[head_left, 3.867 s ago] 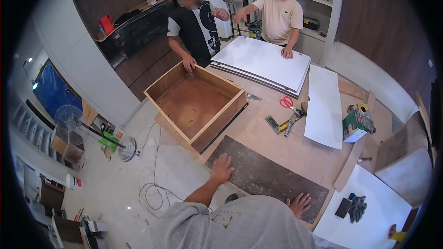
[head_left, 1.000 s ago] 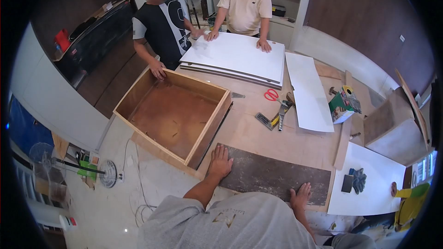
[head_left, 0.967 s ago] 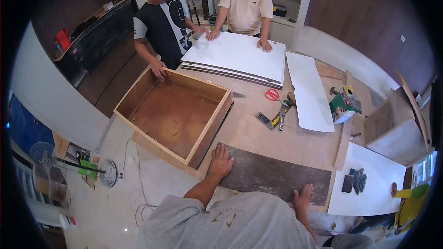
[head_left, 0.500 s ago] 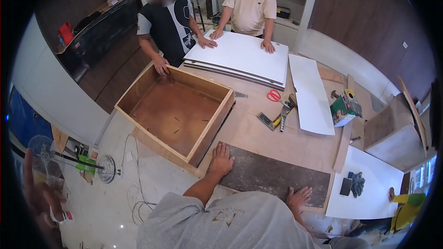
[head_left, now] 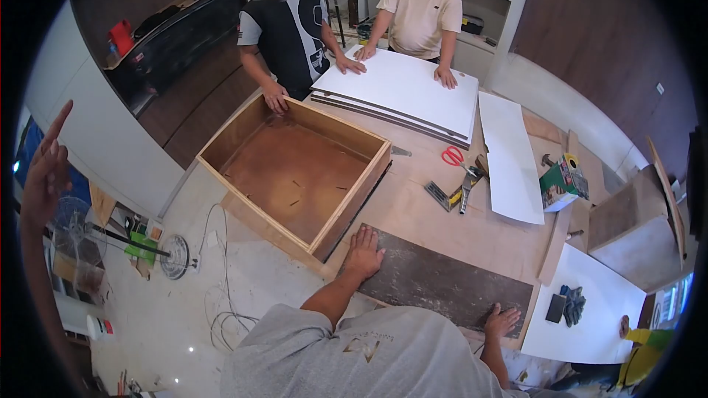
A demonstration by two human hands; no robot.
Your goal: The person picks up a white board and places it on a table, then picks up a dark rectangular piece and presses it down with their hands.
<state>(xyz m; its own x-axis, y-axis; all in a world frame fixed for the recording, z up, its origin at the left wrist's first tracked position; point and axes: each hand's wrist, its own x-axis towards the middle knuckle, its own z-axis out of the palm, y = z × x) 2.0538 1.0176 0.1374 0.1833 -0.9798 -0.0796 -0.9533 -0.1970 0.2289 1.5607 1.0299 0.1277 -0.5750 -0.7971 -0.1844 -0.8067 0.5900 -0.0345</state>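
My left hand [head_left: 362, 253] lies flat on the left end of a dark, scuffed board [head_left: 442, 278], fingers spread. On the board's right end rests my right hand [head_left: 502, 320], also flat with its fingers apart. Neither hand holds anything. Just beyond my left hand stands an open wooden drawer box [head_left: 352, 208], with a few small dark pieces on its brown bottom. Farther up the table are red-handled scissors [head_left: 452, 155], a try square [head_left: 445, 196] and a metal tool beside it whose kind I cannot make out.
Two people stand across the table, hands on stacked white panels [head_left: 413, 92] and the drawer box. At left, another person's hand [head_left: 49, 169] points upward. Gloves [head_left: 573, 305] lie on a white sheet [head_left: 590, 339] at right, near a yellow-green sleeve [head_left: 649, 337]. A fan [head_left: 175, 256] stands on the floor.
The pointing hand at the left edge has risen. My view has shifted slightly, moving the scene right. Both my hands stay flat on the dark board.
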